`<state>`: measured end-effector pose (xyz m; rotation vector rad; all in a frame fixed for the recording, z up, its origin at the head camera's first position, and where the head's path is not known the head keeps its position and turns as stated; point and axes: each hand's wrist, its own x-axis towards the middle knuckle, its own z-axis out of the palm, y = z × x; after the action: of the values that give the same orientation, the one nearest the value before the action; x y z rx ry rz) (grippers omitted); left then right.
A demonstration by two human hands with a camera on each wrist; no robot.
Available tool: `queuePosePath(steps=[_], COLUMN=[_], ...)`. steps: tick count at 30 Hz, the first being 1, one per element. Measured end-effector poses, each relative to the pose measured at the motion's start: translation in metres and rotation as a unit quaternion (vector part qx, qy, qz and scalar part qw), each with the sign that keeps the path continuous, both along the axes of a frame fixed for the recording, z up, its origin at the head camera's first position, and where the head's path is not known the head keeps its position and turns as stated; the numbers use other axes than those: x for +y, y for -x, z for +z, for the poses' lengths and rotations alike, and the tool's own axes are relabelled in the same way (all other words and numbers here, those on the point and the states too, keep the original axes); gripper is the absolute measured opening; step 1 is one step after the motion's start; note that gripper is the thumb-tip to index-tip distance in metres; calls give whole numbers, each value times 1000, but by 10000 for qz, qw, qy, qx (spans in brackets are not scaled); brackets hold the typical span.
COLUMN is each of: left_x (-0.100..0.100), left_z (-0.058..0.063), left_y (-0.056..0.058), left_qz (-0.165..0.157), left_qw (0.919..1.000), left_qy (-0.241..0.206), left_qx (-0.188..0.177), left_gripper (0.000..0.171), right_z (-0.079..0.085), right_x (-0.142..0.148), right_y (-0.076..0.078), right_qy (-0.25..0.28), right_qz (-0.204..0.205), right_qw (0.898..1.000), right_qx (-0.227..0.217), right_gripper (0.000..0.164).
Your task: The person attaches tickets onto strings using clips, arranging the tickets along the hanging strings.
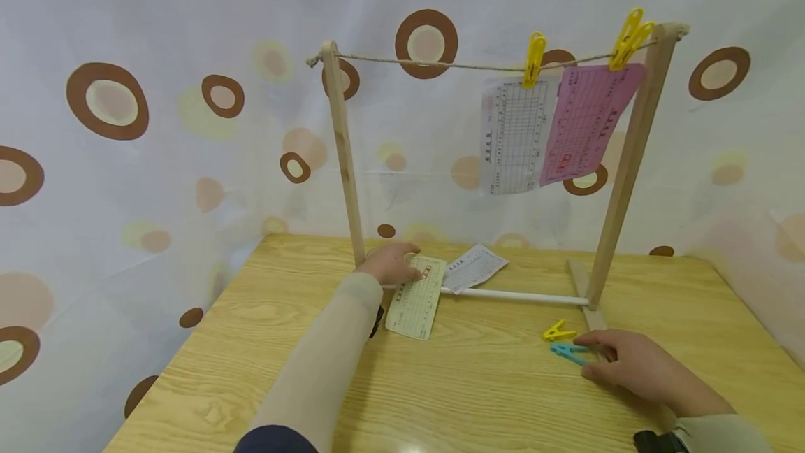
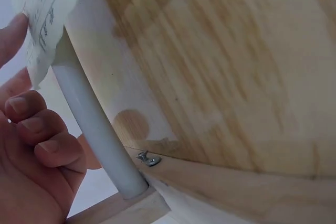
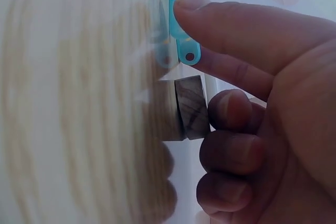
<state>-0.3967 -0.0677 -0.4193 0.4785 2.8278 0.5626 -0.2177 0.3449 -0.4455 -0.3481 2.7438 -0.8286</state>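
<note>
My left hand [image 1: 391, 264] pinches the upper left edge of a pale green printed slip [image 1: 416, 303] between thumb and forefinger, with the other fingers curled in the left wrist view. The slip lies over the white crossbar, its lower part on the table. At the right, my right hand [image 1: 641, 365] has thumb and forefinger around the handle ends of a blue clothespin [image 1: 568, 350]. The right wrist view shows the thumb against this clothespin [image 3: 180, 22], the remaining fingers curled. Just beyond it on the table lies a yellow clothespin [image 1: 556, 331].
A wooden frame [image 1: 619, 180] carries a string [image 1: 434, 63]. Yellow clothespins [image 1: 534, 61] hang a white slip [image 1: 517, 135] and a pink slip [image 1: 590, 128] from its right part. Another white slip [image 1: 474, 268] lies by the white crossbar [image 1: 516, 296].
</note>
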Motion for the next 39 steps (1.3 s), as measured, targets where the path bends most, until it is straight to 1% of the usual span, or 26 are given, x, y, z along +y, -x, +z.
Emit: queuePosePath(steps=[8, 10, 12, 15, 17, 20, 23, 26, 30, 35, 37, 39], left_x=[1, 1, 2, 2, 2, 3, 5, 6, 9, 10, 10, 10], left_z=[-2, -3, -2, -2, -1, 0, 0, -1, -3, -2, -2, -2], left_y=[-2, -3, -5, -8, -9, -10, -9, -6, -5, -10, -12, -15], left_qz=[123, 156, 217, 375, 474, 583, 659, 777, 865, 907, 905, 846], left_qw=[9999, 9998, 9995, 9988, 9982, 9974, 9963, 9952, 9948, 9958, 9958, 9960], left_qy=[32, 125, 216, 316, 349, 415, 541, 599, 537, 93, -152, -273], left_qx=[80, 76, 19, -77, -111, -39, 56, 46, 18, 55, 49, 126], left_gripper=[51, 53, 58, 63, 62, 55, 53, 54, 51, 37, 36, 36], right_z=[0, 0, 0, 1, 1, 2, 2, 0, -3, -5, -5, -4], right_x=[-2, -3, -3, -4, -4, -3, -3, -2, 1, 3, 3, 2], right_y=[2, 1, 1, 1, 1, 2, 2, 2, 1, 2, 1, 0], right_qy=[-176, -161, -118, -66, -75, -208, -284, -301, -110, 409, 565, 688], right_qz=[-9, -27, -39, -26, -26, -29, -72, -106, -184, -221, -213, -181], right_qw=[9998, 9998, 9998, 9999, 9999, 9996, 9993, 9991, 9992, 9986, 9977, 9966], right_qx=[117, 142, 144, 137, 126, 184, 215, 294, 347, 262, 317, 425], right_gripper=[51, 50, 49, 52, 55, 56, 50, 44, 36, 35, 34, 32])
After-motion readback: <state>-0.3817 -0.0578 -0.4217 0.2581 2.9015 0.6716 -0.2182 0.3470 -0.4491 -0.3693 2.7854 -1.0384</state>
